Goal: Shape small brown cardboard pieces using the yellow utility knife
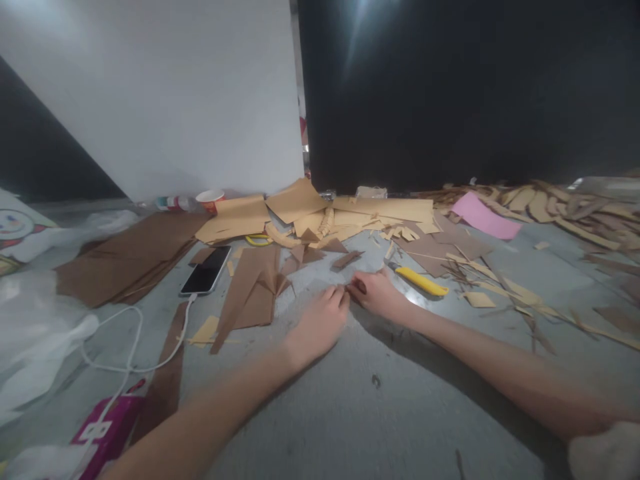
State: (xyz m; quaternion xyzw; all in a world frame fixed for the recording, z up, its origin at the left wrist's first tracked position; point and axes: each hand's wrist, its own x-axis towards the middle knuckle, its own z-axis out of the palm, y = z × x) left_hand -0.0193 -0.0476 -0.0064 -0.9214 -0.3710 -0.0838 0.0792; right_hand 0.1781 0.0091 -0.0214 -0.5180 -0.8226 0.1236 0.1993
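Note:
My left hand (pixel 320 320) and my right hand (pixel 376 293) meet at the middle of a grey floor (pixel 380 400), fingertips together. Both are closed in a pinch on a small dark brown cardboard piece (pixel 351 288) held between them. A yellow utility knife (pixel 419 281) lies just right of my right hand. Brown cardboard offcuts (pixel 255 287) lie just left of my left hand.
A phone (pixel 206 270) on a white cable (pixel 131 347) lies at left, beside a stack of brown sheets (pixel 125 260). Tan cardboard scraps (pixel 340 217), a pink sheet (pixel 484 216), a red paper cup (pixel 211 198) and a bottle (pixel 175 203) line the wall. A pink box (pixel 105 433) sits bottom left.

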